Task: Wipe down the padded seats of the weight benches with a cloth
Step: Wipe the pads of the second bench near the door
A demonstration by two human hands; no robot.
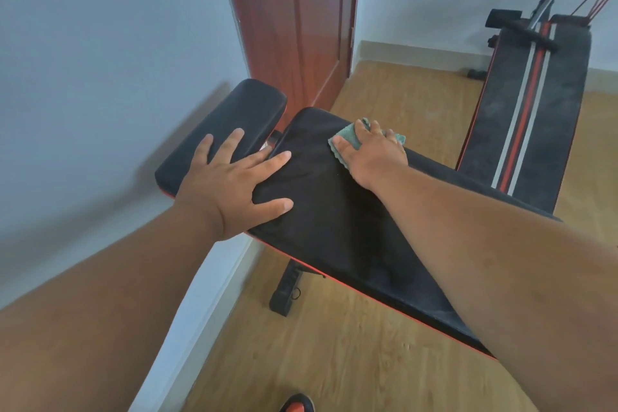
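While the right hand [371, 152] presses a green cloth [347, 140] flat, the left hand [234, 184] braces the weight bench [334, 227].
Cloth lies under the right palm and fingers on the black pad's far edge, its corners showing past the fingertips. Left fingers are spread straight across the gap between the long pad and the smaller pad [227, 124].

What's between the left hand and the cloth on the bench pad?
Only bare black pad in the head view. The left hand rests flat at the pad's near edge; the right hand presses the green cloth farther along. Nothing lies between.
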